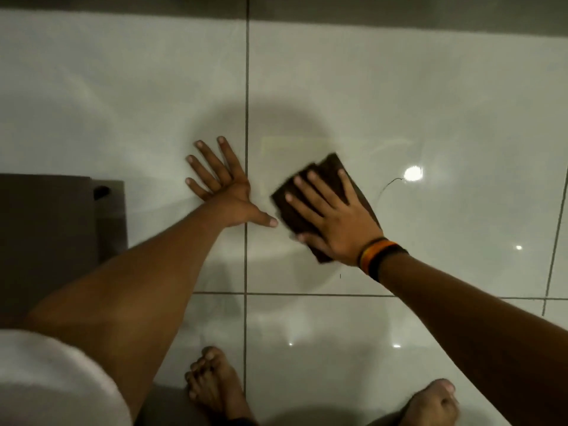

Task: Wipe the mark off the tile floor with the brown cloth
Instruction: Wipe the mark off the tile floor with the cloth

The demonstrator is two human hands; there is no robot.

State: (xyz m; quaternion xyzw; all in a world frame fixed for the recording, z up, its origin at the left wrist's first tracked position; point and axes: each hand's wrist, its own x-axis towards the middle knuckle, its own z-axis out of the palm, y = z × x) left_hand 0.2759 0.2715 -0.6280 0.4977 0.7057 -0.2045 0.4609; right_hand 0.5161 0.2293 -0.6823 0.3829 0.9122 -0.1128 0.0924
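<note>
The folded brown cloth (329, 166) lies flat on the glossy white tile floor (430, 103). My right hand (332, 222) presses down on it with fingers spread, the thumb at the cloth's near edge. A striped wristband circles that wrist. Just left of the cloth, my left hand (221, 192) rests flat on the floor with fingers apart, thumb crossing a grout line. A thin dark curved line (388, 183) shows on the tile right of the cloth. Whatever is under the cloth is hidden.
A dark brown box-like piece (46, 229) stands on the floor at the left. My bare feet (212, 382) (430, 404) are at the bottom edge. A dark strip (399, 13) runs along the top. A lamp glare (413, 173) shines beside the cloth.
</note>
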